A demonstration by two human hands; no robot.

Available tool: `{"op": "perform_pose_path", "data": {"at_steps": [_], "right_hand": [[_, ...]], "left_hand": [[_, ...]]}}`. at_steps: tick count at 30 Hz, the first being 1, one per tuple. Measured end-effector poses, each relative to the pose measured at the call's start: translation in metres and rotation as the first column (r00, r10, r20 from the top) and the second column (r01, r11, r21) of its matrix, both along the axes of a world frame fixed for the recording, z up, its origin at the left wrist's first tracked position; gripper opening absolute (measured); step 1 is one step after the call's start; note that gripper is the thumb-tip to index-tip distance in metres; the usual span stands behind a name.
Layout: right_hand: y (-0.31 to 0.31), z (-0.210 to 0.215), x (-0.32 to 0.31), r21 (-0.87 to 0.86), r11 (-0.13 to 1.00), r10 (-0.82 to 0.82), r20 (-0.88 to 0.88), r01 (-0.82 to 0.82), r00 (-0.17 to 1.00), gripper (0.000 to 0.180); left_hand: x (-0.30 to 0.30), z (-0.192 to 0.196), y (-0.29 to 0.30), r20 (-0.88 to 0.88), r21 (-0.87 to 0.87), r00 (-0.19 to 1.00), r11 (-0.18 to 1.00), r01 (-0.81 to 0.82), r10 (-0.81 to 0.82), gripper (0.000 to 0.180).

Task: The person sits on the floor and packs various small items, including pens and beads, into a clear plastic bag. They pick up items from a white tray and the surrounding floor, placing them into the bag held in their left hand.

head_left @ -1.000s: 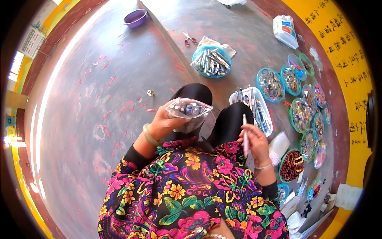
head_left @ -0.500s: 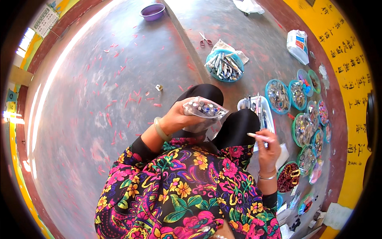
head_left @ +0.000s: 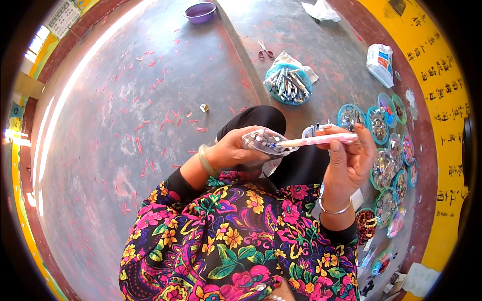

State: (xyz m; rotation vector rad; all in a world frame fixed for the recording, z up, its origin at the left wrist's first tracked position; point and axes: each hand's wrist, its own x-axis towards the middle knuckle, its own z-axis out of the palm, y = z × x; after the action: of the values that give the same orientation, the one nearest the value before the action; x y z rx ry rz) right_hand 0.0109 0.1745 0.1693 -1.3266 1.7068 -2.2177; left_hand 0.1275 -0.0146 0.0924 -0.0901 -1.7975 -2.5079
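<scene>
My left hand (head_left: 227, 152) is closed around a clear plastic bag (head_left: 259, 152) in front of my knees. Inside the bag stand several slim pieces that look like pens, their white, dark and blue ends showing at the mouth. My right hand (head_left: 350, 168) grips a pale pink pen (head_left: 326, 140) between thumb and fingers. The pen lies nearly level, and its left tip reaches the bag's right edge; whether it is inside the mouth I cannot tell. Behind my right fingers a white tray (head_left: 312, 131) is mostly hidden.
Past my knees is a turquoise basket full of pens (head_left: 287, 85), with red-handled scissors (head_left: 265, 50) beyond it. Several round baskets of small items (head_left: 383, 168) stand at the right along the wall. A purple basin (head_left: 200, 13) sits far off. Red scraps litter the floor (head_left: 125, 150).
My right hand has risen from beside my right knee, bringing the pink pen to the bag's mouth. The bag in my left hand has tilted and shifted slightly right.
</scene>
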Motion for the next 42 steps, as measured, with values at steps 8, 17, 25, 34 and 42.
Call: {"op": "perform_pose_path", "data": {"at_steps": [8, 17, 25, 34, 42], "right_hand": [[-0.014, -0.014, 0.007, 0.057, 0.995, 0.077, 0.024, -0.079, 0.997, 0.04], [-0.03, -0.028, 0.016, 0.13, 0.987, 0.091, 0.058, -0.098, 0.994, 0.032], [-0.037, -0.043, 0.018, 0.296, 0.954, 0.007, -0.163, 0.042, 0.987, 0.016], [-0.04, -0.043, 0.02, 0.349, 0.903, -0.022, -0.546, 0.251, 0.838, 0.014], [-0.031, -0.039, 0.016, 0.34, 0.909, -0.008, -0.563, 0.241, 0.826, 0.013]], "left_hand": [[0.002, 0.002, -0.001, 0.027, 0.074, 1.0, 0.997, -0.014, 0.012, 0.05], [0.003, 0.0, -0.001, 0.075, 0.137, 0.997, 0.99, -0.011, 0.0, 0.05], [0.005, 0.001, -0.003, 0.073, 0.164, 0.997, 0.985, -0.051, 0.039, 0.05], [0.004, -0.004, -0.002, 0.047, 0.144, 0.996, 0.986, -0.079, 0.072, 0.042], [0.003, -0.01, -0.002, 0.083, 0.055, 0.992, 0.993, -0.101, 0.096, 0.05]]}}
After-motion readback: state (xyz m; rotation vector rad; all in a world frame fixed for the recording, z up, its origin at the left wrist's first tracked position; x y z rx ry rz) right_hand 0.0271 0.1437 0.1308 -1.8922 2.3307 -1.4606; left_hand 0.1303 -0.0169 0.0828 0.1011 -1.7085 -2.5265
